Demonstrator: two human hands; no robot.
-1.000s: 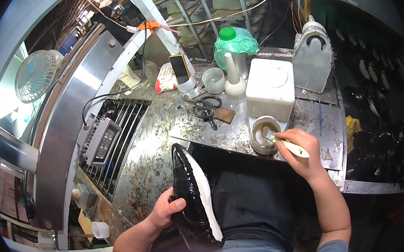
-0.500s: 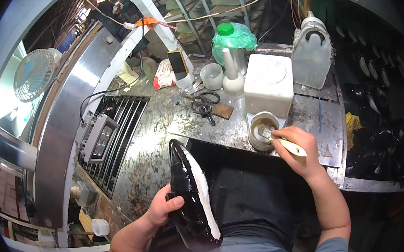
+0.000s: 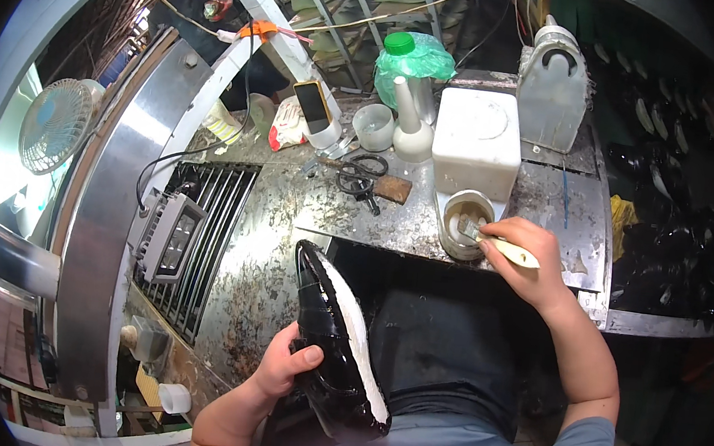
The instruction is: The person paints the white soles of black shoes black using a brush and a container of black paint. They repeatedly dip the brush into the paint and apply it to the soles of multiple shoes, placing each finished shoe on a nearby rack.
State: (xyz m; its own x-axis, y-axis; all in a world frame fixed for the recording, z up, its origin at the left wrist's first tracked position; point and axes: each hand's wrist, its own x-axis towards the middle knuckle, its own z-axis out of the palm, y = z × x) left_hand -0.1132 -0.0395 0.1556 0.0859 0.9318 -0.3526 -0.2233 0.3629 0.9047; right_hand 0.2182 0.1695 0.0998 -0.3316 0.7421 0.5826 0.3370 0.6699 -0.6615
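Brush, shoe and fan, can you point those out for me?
Brush (image 3: 519, 255): head view, on its pale handle.
Shoe (image 3: 342, 342): head view, on its glossy black side.
Fan (image 3: 57, 127): head view, on its round grille.

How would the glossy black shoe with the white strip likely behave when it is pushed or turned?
The shoe may be slippery, since its surface shines brightly. It is probably fairly stiff: held from one side, it shows no sag. Laid down, it might rock, because its sides look rounded.
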